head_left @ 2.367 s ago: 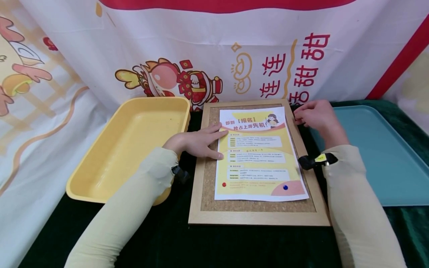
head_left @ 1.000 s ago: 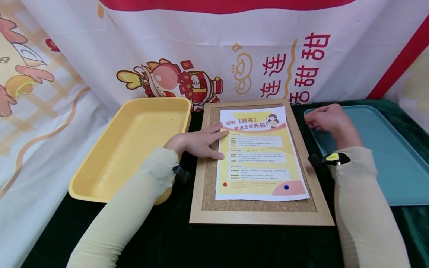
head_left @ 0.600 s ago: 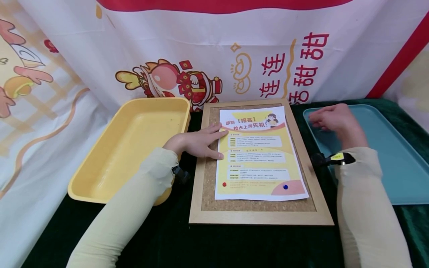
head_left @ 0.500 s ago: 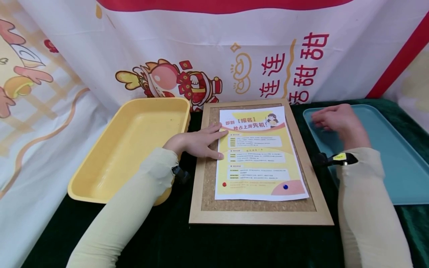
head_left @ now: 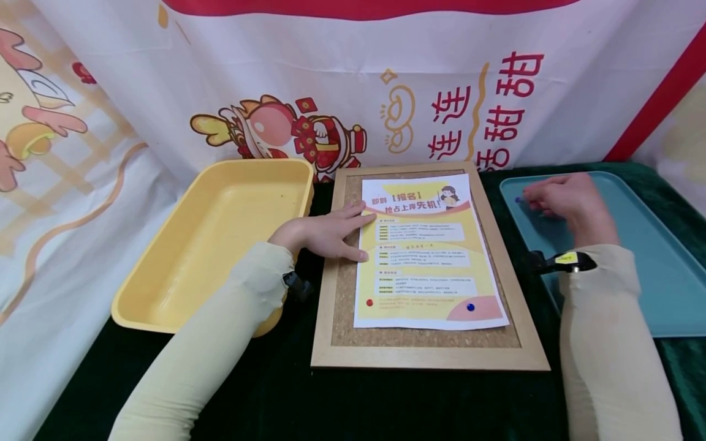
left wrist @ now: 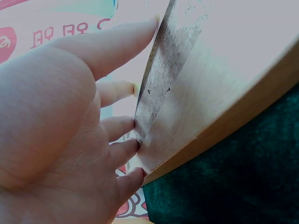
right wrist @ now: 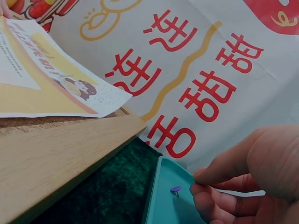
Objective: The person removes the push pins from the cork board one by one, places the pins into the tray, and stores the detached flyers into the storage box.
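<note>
My left hand [head_left: 325,236] lies spread across the left edge of the framed cork board [head_left: 425,358], its fingertips on the yellow printed sheet [head_left: 419,257]. A red push pin [head_left: 369,302] and a blue push pin [head_left: 470,307] sit in the sheet's lower part. In the right wrist view the sheet's upper right corner lifts off the board. My right hand [head_left: 573,202] is over the teal tray [head_left: 634,288], fingers curled, thumb tip against the index fingertip. A purple pushpin [right wrist: 175,190] shows just beyond those fingertips, apart from them, with its needle pointing down.
A deep yellow tray [head_left: 220,245] stands left of the board. Dark green cloth [head_left: 386,404] covers the table. Behind hangs a white printed curtain [head_left: 331,55] with red lettering. A strip of green cloth separates board and teal tray.
My right hand has moved right from beside the board's upper right corner to over the teal tray. The purple pin has come into sight beside its fingertips. My left hand has stayed put.
</note>
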A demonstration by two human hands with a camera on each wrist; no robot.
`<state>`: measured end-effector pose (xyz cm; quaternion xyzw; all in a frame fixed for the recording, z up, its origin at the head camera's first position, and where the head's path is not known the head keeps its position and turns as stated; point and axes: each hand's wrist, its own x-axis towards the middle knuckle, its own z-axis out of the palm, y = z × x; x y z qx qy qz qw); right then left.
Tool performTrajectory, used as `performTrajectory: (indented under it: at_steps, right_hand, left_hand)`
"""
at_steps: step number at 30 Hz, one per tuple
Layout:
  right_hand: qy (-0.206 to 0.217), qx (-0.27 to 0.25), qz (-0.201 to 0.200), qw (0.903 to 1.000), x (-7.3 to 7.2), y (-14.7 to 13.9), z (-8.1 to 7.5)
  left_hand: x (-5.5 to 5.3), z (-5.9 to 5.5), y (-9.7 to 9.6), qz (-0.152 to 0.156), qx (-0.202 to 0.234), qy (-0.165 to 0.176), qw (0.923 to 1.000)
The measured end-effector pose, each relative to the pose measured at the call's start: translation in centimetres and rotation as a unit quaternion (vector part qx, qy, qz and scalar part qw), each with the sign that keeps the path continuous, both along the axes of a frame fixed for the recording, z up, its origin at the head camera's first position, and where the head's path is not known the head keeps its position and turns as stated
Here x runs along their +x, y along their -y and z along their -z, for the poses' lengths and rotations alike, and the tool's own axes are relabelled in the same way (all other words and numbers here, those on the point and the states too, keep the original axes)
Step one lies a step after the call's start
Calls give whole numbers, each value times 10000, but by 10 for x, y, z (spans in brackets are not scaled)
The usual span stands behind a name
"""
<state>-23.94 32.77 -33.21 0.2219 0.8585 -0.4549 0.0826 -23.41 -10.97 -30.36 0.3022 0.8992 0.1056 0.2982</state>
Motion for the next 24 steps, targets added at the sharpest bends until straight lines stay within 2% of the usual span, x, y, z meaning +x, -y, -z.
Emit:
performTrajectory:
  at_steps: [11, 24]
  right_hand:
    - [394, 111, -230, 9989, -1, -1, 0]
    - [600, 353, -303, 9971, 2, 1, 1]
  left_hand:
    - [1, -1, 0, -28, -16, 28, 10000]
    - [1, -2, 1, -35, 2, 30, 10000]
